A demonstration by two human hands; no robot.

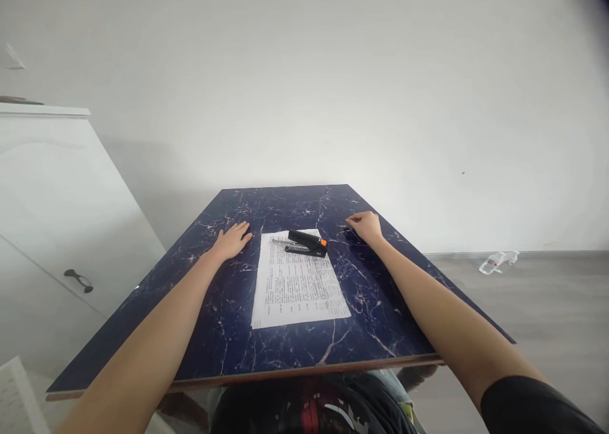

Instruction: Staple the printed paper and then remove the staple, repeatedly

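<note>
Printed sheets of paper (299, 288) lie in a slightly uneven stack on the dark blue marbled table (233, 332). Across the top of the stack rests a black stapler (307, 243) with an orange part at its right end; its arm is swung up from the base. My left hand (233, 240) lies palm down on the table left of the papers, fingers apart, holding nothing. To the right of the papers, my right hand (364, 225) is closed in a pinch above the table; whatever is between its fingertips is too small to make out.
A white cabinet (47, 199) with a dark handle stands at the left. Behind the table is a pale wall (304, 91). A crumpled clear plastic item (497, 262) lies on the floor at the right.
</note>
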